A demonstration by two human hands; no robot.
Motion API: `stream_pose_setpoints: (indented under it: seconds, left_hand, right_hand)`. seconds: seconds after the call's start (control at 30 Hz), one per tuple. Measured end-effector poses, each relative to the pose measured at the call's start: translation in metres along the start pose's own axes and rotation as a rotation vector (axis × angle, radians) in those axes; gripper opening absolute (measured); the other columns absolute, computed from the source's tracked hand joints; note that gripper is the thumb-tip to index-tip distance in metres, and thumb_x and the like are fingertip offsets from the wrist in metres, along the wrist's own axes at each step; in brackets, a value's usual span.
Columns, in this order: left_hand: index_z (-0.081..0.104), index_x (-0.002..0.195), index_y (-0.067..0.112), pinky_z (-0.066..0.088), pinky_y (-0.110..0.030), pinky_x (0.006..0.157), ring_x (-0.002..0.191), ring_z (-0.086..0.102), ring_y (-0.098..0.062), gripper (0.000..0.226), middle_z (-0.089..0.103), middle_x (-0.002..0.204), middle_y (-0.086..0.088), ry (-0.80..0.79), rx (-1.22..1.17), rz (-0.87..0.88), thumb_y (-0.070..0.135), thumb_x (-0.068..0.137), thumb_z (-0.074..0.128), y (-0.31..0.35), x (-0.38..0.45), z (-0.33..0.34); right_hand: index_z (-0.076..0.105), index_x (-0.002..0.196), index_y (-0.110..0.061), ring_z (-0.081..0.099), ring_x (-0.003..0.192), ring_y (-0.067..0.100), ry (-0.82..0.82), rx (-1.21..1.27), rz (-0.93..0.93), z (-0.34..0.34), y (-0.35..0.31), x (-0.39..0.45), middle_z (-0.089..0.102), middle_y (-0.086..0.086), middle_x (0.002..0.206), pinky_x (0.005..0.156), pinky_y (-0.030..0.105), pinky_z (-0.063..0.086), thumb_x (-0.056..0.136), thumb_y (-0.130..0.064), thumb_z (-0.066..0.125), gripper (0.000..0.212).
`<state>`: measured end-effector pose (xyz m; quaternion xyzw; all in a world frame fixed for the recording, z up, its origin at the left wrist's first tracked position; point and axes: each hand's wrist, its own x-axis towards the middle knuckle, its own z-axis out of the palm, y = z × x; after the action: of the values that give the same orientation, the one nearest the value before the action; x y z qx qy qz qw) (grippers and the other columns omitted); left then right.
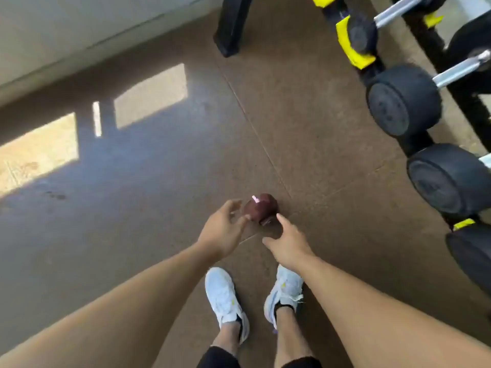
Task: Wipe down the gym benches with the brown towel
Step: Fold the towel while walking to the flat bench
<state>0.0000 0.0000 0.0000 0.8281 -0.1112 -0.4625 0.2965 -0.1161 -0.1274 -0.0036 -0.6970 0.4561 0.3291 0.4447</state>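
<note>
Overall, brown rubber floor (305,128) fills the view, sunlit patches at left; no gym bench is visible, so wiping has not begun, judged from this view. Dumbbell rack (414,144) runs along the right edge, black dumbbells (403,99) with yellow tags seated on it; a black upright post (233,25) stands at top centre. White sneakers (225,298) planted below, person bent forward. Left hand (220,232) is unclenched, fingers spread, just beside the brown towel (260,208); contact not resolvable through blur. Right hand (288,247) is also loose, fingertip near the towel's lower right edge, grasping nothing. Towel is bunched into a small ball with a pale tag on top, apparently on the floor ahead of the feet, between the two hands. Step in hand: pick-up. Recommendation: close both hands around the ball from opposite sides, lift cleanly, then shake it flat before reaching a bench.
</note>
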Motion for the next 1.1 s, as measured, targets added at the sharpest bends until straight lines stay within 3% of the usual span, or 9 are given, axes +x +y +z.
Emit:
stream_pose_setpoints:
  seconds: [0.1, 0.23, 0.37, 0.57, 0.7, 0.8, 0.9, 1.0, 1.1]
  left_hand:
    - [0.048, 0.145, 0.023, 0.039, -0.025, 0.099, 0.131, 0.054, -0.016, 0.047, 0.058, 0.142, 0.003, -0.047, -0.012, -0.015, 0.032, 0.100, 0.059, -0.045, 0.039, 0.036]
    - [0.041, 0.150, 0.026, 0.041, -0.037, 0.110, 0.138, 0.047, -0.018, 0.056, 0.048, 0.152, 0.002, -0.093, 0.165, 0.004, 0.036, 0.099, 0.060, -0.108, 0.072, 0.072]
    - [0.038, 0.152, 0.025, 0.041, -0.040, 0.112, 0.138, 0.048, -0.018, 0.059, 0.046, 0.154, 0.000, -0.102, 0.157, -0.046, 0.036, 0.099, 0.060, -0.150, 0.083, 0.089]
    - [0.038, 0.152, 0.025, 0.039, -0.036, 0.112, 0.141, 0.044, -0.016, 0.057, 0.042, 0.156, 0.002, -0.156, 0.209, -0.072, 0.038, 0.100, 0.057, -0.172, 0.064, 0.090]
    - [0.038, 0.152, 0.025, 0.033, -0.029, 0.112, 0.144, 0.039, -0.015, 0.056, 0.041, 0.156, 0.004, -0.177, 0.239, -0.099, 0.038, 0.100, 0.056, -0.167, 0.035, 0.081]
    - [0.039, 0.151, 0.027, 0.032, -0.029, 0.113, 0.145, 0.038, -0.013, 0.055, 0.042, 0.157, 0.008, -0.184, 0.185, -0.175, 0.039, 0.100, 0.056, -0.153, -0.001, 0.071]
    - [0.046, 0.147, 0.027, 0.037, -0.033, 0.112, 0.136, 0.048, -0.013, 0.051, 0.053, 0.148, 0.007, -0.154, -0.034, -0.330, 0.046, 0.101, 0.053, -0.129, -0.047, 0.058]
    - [0.063, 0.130, 0.025, 0.039, -0.038, 0.113, 0.125, 0.056, -0.014, 0.050, 0.064, 0.133, 0.004, -0.091, -0.486, -0.529, 0.060, 0.094, 0.056, -0.081, -0.100, 0.038]
    - [0.072, 0.108, 0.019, 0.046, -0.036, 0.098, 0.101, 0.065, -0.013, 0.049, 0.074, 0.108, 0.000, 0.033, -0.988, -0.688, 0.063, 0.093, 0.056, -0.020, -0.156, 0.002]
  right_hand:
    - [0.026, 0.165, -0.020, 0.035, 0.151, 0.028, 0.063, 0.030, 0.002, 0.031, 0.017, 0.068, 0.038, 0.013, 0.163, 0.116, 0.028, 0.027, 0.099, -0.029, 0.068, 0.078]
    - [0.024, 0.165, -0.021, 0.031, 0.154, 0.029, 0.108, 0.058, 0.048, 0.063, 0.030, 0.143, 0.033, 0.015, 0.166, 0.121, 0.031, 0.023, 0.097, -0.034, 0.070, 0.083]
    - [0.026, 0.164, -0.026, 0.043, 0.146, 0.033, 0.207, -0.010, 0.046, 0.087, 0.041, 0.186, 0.041, 0.013, 0.163, 0.118, 0.041, 0.036, 0.094, -0.038, 0.074, 0.086]
    - [0.045, 0.152, -0.038, 0.061, 0.127, 0.034, 0.340, -0.154, 0.084, 0.091, 0.040, 0.183, 0.066, 0.010, 0.138, 0.091, 0.040, 0.045, 0.104, -0.042, 0.060, 0.050]
    - [0.049, 0.150, -0.042, 0.062, 0.125, 0.036, 0.346, -0.193, 0.083, 0.082, 0.042, 0.155, 0.067, 0.011, 0.137, 0.092, 0.041, 0.046, 0.107, -0.039, 0.054, 0.043]
    - [0.050, 0.150, -0.043, 0.063, 0.125, 0.034, 0.382, -0.247, 0.023, 0.071, 0.040, 0.107, 0.063, 0.003, 0.145, 0.092, 0.040, 0.047, 0.108, -0.037, 0.054, 0.042]
    - [0.057, 0.146, -0.041, 0.065, 0.123, 0.029, 0.392, -0.167, -0.098, 0.063, 0.038, 0.039, 0.065, -0.005, 0.145, 0.090, 0.038, 0.049, 0.104, -0.035, 0.062, 0.043]
    - [0.064, 0.138, -0.043, 0.068, 0.115, 0.023, 0.303, -0.017, -0.201, 0.052, 0.029, -0.046, 0.073, -0.010, 0.132, 0.087, 0.032, 0.049, 0.097, -0.028, 0.072, 0.043]
    - [0.063, 0.135, -0.052, 0.058, 0.125, -0.009, 0.129, -0.077, -0.408, 0.036, 0.008, -0.146, 0.055, -0.044, 0.135, 0.096, 0.009, 0.042, 0.095, -0.015, 0.071, 0.055]
